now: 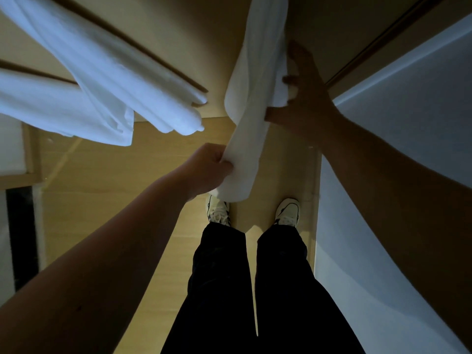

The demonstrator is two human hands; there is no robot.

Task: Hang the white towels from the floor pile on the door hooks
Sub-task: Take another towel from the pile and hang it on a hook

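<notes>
A long white towel (251,103) hangs down the wooden door (194,37) in the middle of the view; its top runs out of frame, so the hook is hidden. My left hand (212,167) is closed on the towel's lower left edge. My right hand (304,95) lies against the towel's right side higher up, fingers spread and partly curled into the cloth. Two more white towels (107,80) hang at the upper left of the door. No floor pile is in view.
I stand close to the door on a light wooden floor (115,200), dark trousers and pale sneakers (287,212) below. A pale wall (398,175) runs along the right. A white cabinet side with a dark gap (20,238) stands at the left.
</notes>
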